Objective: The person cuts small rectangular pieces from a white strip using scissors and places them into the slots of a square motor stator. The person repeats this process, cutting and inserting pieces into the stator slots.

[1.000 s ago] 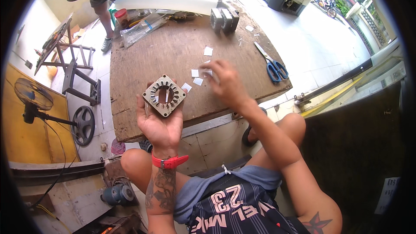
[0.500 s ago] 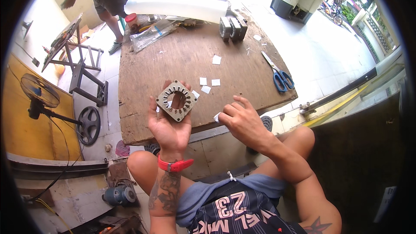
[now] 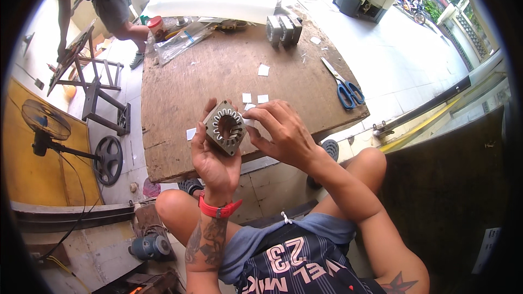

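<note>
My left hand (image 3: 215,164) holds a square metal stator core (image 3: 217,140) with a round bore ringed by slots. Its face is tilted toward the right, and white liners show in some slots. Close to the core's right side, my right hand (image 3: 280,133) pinches a small white paper piece (image 3: 248,122) between thumb and fingers. Whether the paper touches the core I cannot tell. Several white paper squares (image 3: 263,98) lie on the wooden table (image 3: 180,103) beyond my hands.
Blue-handled scissors (image 3: 348,93) rest near the table's right edge. More stator cores (image 3: 284,31) stand at the far side, before a white roll (image 3: 212,6). A plastic bag (image 3: 182,42) and red-lidded jar (image 3: 156,24) are far left. A person (image 3: 109,5) leans over a stand beyond.
My right hand has moved left with the paper, up to the stator core. The core has turned and tilted in my left hand. The other person has bent toward the stand.
</note>
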A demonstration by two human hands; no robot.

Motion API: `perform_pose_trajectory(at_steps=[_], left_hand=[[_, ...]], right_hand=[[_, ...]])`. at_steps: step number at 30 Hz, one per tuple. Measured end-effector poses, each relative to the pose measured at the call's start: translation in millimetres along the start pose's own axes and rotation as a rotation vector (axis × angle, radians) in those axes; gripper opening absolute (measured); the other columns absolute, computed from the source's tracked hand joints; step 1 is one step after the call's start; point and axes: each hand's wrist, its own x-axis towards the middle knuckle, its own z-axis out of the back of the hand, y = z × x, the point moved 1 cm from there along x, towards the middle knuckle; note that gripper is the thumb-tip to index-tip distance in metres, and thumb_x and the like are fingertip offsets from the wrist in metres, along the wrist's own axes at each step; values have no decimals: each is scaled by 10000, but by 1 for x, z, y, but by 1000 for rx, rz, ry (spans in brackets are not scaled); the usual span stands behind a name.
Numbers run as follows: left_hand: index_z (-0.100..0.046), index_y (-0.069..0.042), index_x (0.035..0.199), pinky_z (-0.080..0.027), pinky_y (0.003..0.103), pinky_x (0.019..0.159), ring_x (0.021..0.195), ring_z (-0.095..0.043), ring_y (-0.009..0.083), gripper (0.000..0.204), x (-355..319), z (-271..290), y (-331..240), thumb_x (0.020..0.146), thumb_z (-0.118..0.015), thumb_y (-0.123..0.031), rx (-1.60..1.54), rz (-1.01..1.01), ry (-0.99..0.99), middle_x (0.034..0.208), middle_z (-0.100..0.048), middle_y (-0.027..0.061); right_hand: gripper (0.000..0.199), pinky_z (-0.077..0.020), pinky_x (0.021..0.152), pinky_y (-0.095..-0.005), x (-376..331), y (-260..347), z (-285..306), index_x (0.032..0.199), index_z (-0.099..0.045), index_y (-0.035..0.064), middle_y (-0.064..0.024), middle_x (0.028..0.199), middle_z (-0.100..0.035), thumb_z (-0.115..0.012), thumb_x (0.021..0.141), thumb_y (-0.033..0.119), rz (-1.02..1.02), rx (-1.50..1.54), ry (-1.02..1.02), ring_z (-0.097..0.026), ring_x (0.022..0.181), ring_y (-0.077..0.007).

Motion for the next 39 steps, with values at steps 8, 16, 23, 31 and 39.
perform_pose_trajectory(at_steps=[8, 16, 23, 31, 39], left_hand=[[-440, -28, 1554, -436, 415, 1162, 1342, -573, 264, 571, 0, 2, -2, 1115, -419, -392, 37, -52, 54, 1441, -601, 166], [-459, -43, 1549, -448, 459, 1141, 1348, -568, 296, 588, -1, 2, -4, 1108, -407, -430, -51, -56, 16, 1467, -587, 190], [-499, -28, 1530, -403, 498, 1220, 1434, -511, 374, 608, 8, 11, -18, 1096, -445, -452, -230, -27, -109, 1502, -563, 241], [-518, -7, 1511, -388, 490, 1230, 1416, -522, 374, 612, 7, 11, -27, 1082, -493, -443, -243, -37, -171, 1488, -573, 241], [-531, -92, 1520, -360, 528, 1238, 1444, -494, 359, 634, 5, 4, -23, 1074, -480, -540, -218, 35, -127, 1536, -559, 154]], right_hand=[[328, -565, 869, -411, 1, 2, -8, 1159, -709, 80, -86, 1026, -689, -785, 846, 19, 86, 40, 60, -691, 957, -283], [332, -513, 1017, -493, -9, 7, -26, 1285, -667, 98, -129, 1286, -657, -733, 961, 127, -176, 392, 17, -627, 1188, -363], [384, -375, 1178, -483, 3, -53, -44, 1353, -638, 106, -170, 1455, -557, -636, 1046, 337, -347, 57, 144, -522, 1344, -396], [693, -244, 1243, -626, -5, -94, -6, 1374, -634, 23, -173, 1437, -588, -392, 1091, 608, -411, -532, 515, -527, 1367, -369], [347, -342, 1224, -526, -64, -13, 36, 1200, -671, 44, -104, 1145, -664, -647, 1029, 345, -40, -397, 510, -634, 1169, -290]])
